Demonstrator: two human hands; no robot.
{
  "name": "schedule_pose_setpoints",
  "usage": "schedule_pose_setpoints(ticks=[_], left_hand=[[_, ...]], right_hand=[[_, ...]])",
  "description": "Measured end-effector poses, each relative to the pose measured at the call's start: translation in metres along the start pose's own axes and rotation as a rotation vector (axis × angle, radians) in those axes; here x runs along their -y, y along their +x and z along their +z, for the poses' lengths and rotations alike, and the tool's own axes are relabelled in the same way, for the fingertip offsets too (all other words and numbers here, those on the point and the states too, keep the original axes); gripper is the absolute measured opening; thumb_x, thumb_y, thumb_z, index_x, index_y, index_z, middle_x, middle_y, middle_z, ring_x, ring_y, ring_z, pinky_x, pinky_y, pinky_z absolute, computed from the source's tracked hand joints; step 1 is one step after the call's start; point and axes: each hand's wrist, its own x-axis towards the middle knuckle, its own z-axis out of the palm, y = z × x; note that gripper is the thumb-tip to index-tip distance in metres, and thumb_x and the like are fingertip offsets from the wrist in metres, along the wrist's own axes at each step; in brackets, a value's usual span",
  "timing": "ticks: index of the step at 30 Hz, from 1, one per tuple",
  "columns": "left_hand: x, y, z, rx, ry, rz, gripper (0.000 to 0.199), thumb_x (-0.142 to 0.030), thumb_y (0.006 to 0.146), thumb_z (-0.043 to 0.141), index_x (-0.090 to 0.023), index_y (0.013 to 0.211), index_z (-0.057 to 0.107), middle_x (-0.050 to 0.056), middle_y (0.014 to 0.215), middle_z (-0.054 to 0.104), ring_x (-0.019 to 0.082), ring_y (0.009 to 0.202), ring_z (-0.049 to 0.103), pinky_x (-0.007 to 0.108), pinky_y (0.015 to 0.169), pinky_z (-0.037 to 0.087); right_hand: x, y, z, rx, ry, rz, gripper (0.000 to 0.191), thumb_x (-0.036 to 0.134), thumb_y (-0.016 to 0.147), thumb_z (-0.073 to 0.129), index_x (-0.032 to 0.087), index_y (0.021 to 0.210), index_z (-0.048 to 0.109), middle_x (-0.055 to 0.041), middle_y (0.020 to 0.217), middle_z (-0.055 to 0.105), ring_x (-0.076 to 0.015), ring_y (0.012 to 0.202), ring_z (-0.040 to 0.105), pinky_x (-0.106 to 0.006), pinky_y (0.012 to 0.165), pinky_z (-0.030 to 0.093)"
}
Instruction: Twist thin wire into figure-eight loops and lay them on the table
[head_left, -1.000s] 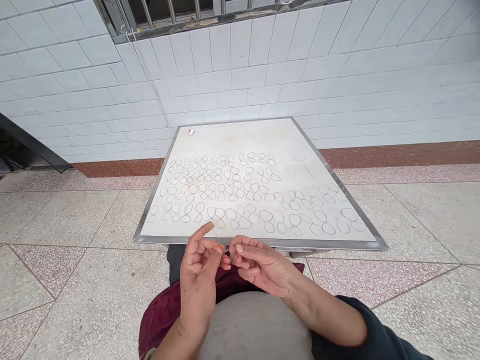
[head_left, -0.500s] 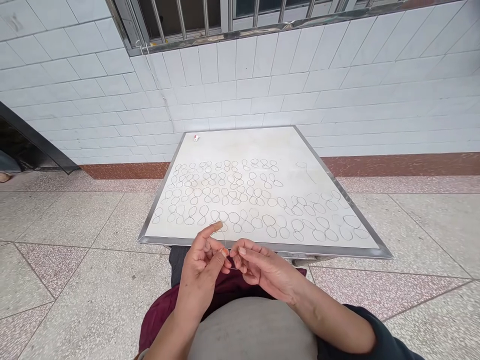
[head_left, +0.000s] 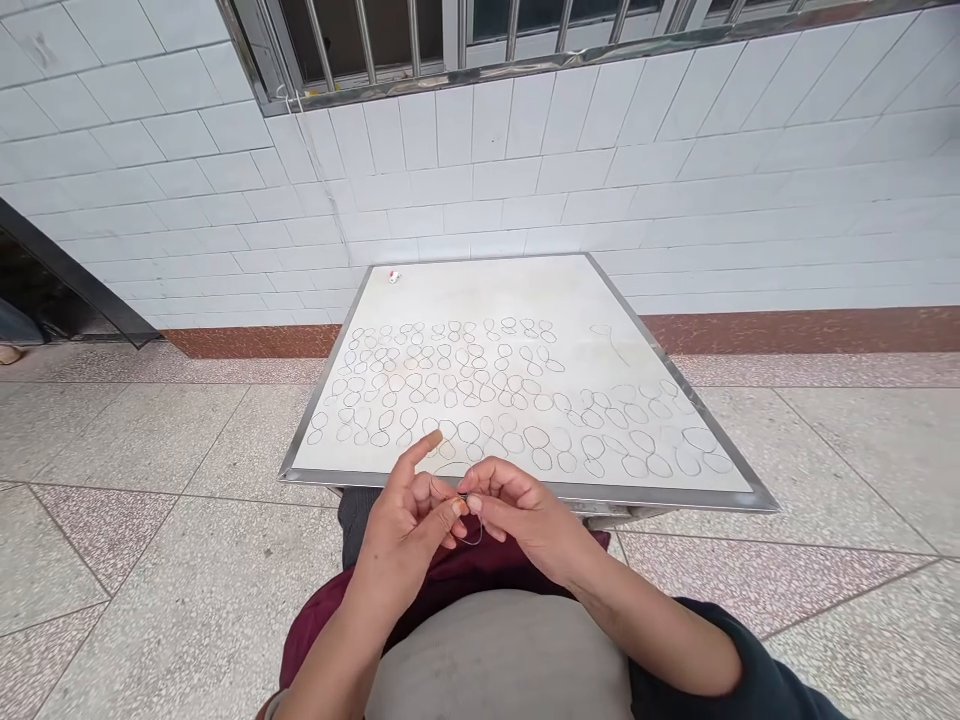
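My left hand [head_left: 405, 525] is closed in a pinch between thumb and fingers, its index finger raised. My right hand [head_left: 521, 515] pinches at the same spot, so the fingertips of both hands meet just past my lap. Between them is a thin wire-like strand [head_left: 480, 535], curving in a loop below the fingers. A tiny dark piece [head_left: 463, 495] shows at the fingertips; its kind is too small to make out. Just beyond the hands lies a white board [head_left: 480, 285] with thin dark loops [head_left: 536, 437] in rows, many paired like figure eights.
The board has a grey metal edge [head_left: 637, 495] and stands near a white tiled wall [head_left: 487, 180]. A small red and white object [head_left: 394, 276] sits at its far left corner. A barred window [head_left: 510, 30] is above. Speckled tile floor [head_left: 150, 560] surrounds the board.
My right hand has moved slightly left and up, and its fingertips now meet those of the left. The small dark piece now shows between them. The board's loops look unchanged.
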Motion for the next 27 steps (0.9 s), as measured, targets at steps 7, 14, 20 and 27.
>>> schedule_pose_setpoints(ticks=[7, 14, 20, 27], left_hand=[[0.008, -0.003, 0.005, -0.026, -0.187, -0.024, 0.057, -0.03, 0.085, 0.065, -0.028, 0.138, 0.044, 0.0, 0.085, 0.066, 0.014, 0.08, 0.062, 0.028, 0.074, 0.05], [0.021, 0.001, 0.012, -0.136, -0.181, 0.014, 0.048, -0.029, 0.085, 0.064, -0.024, 0.131, 0.051, 0.001, 0.085, 0.067, 0.012, 0.071, 0.062, 0.023, 0.061, 0.048], [0.022, 0.002, 0.013, -0.157, -0.178, -0.002, 0.043, -0.03, 0.085, 0.065, -0.023, 0.126, 0.055, 0.0, 0.081, 0.064, 0.01, 0.064, 0.06, 0.02, 0.051, 0.044], [0.023, 0.003, 0.013, -0.227, -0.18, 0.0, 0.045, -0.03, 0.081, 0.068, -0.025, 0.124, 0.055, -0.003, 0.08, 0.06, 0.009, 0.055, 0.061, 0.018, 0.045, 0.043]], right_hand=[[0.002, 0.001, -0.004, -0.071, 0.208, 0.059, 0.018, 0.035, 0.081, 0.072, 0.021, 0.089, 0.064, 0.0019, 0.076, 0.053, -0.0082, 0.062, 0.041, -0.022, 0.052, 0.027], [0.002, 0.002, -0.007, -0.062, 0.232, 0.105, 0.021, 0.037, 0.079, 0.074, 0.02, 0.088, 0.065, 0.0025, 0.076, 0.054, -0.0076, 0.061, 0.04, -0.022, 0.052, 0.026], [0.0, 0.002, -0.009, -0.028, 0.197, 0.116, 0.019, 0.035, 0.082, 0.071, 0.02, 0.088, 0.064, 0.0012, 0.081, 0.055, -0.0074, 0.06, 0.038, -0.022, 0.052, 0.026], [-0.003, 0.003, -0.009, -0.011, 0.148, 0.136, 0.022, 0.037, 0.081, 0.072, 0.02, 0.088, 0.063, 0.0025, 0.081, 0.052, -0.0062, 0.056, 0.037, -0.022, 0.052, 0.025]])
